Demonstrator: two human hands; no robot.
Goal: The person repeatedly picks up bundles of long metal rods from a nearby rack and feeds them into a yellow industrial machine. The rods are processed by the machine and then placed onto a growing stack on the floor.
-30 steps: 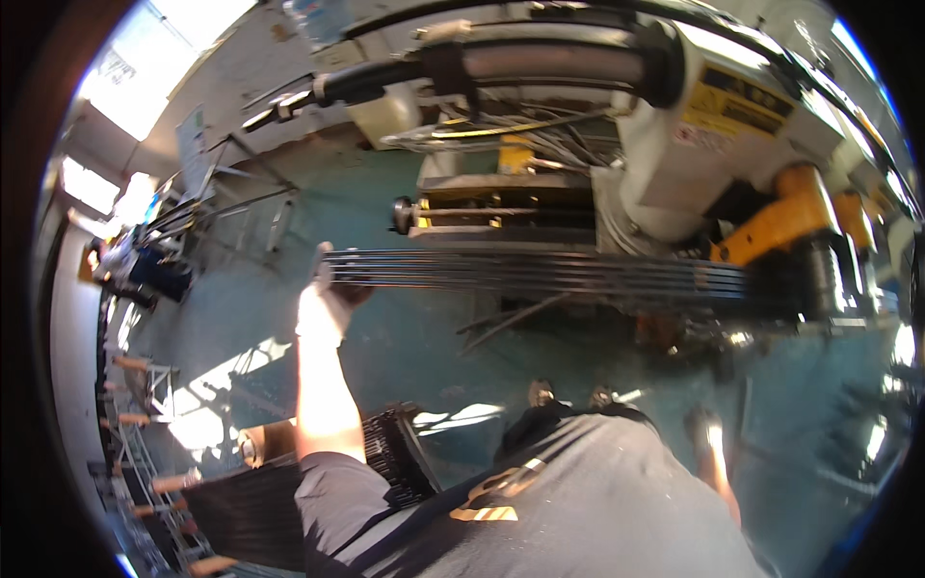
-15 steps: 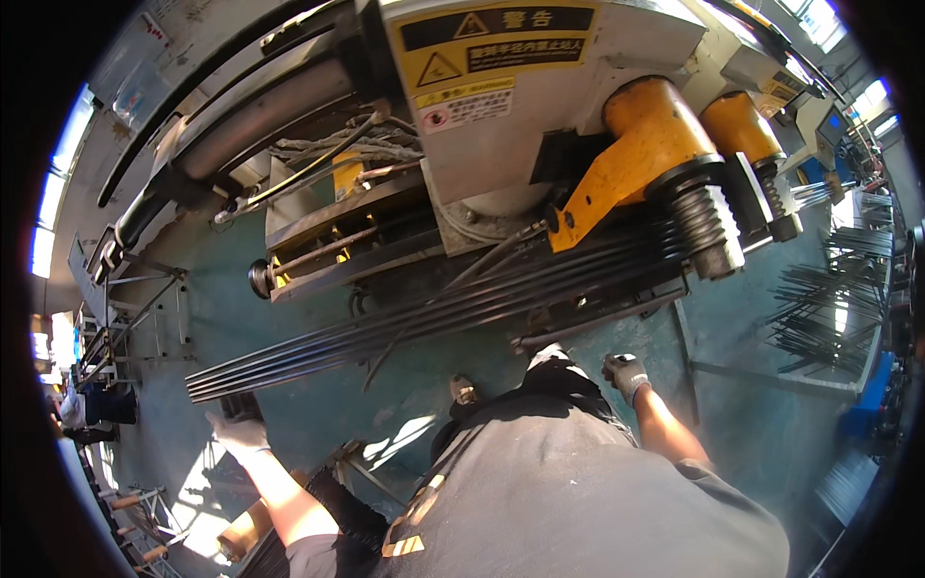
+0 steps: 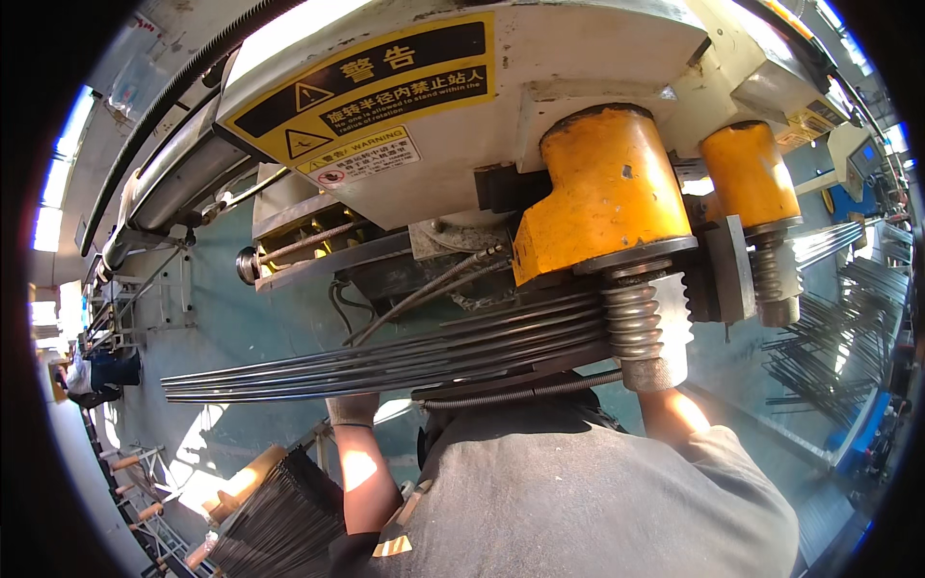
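Several long dark metal rods [image 3: 385, 364] lie side by side, running from the left to the threaded steel roller [image 3: 647, 332] under an orange housing [image 3: 617, 188]. My left hand [image 3: 353, 408], in a pale work glove, is just below the rods' near edge. The rods cover its fingers, so I cannot tell whether it touches or grips them. My right forearm [image 3: 672, 416] reaches up behind the lower end of the steel roller, which hides the right hand. A bar with a ribbed, spring-like surface [image 3: 525, 393] runs below the rods, close to my body.
The pale machine body [image 3: 568, 58] with a yellow warning label overhangs the rods. Beside the first housing is a second orange housing [image 3: 752, 173] with its own roller. Bundled rods [image 3: 279, 520] lie at lower left, and more rods [image 3: 833, 332] lie at right.
My left hand has moved right and inward, under the rods. My right hand has gone forward out of sight behind the roller. The machine appears larger and closer as my view shifts.
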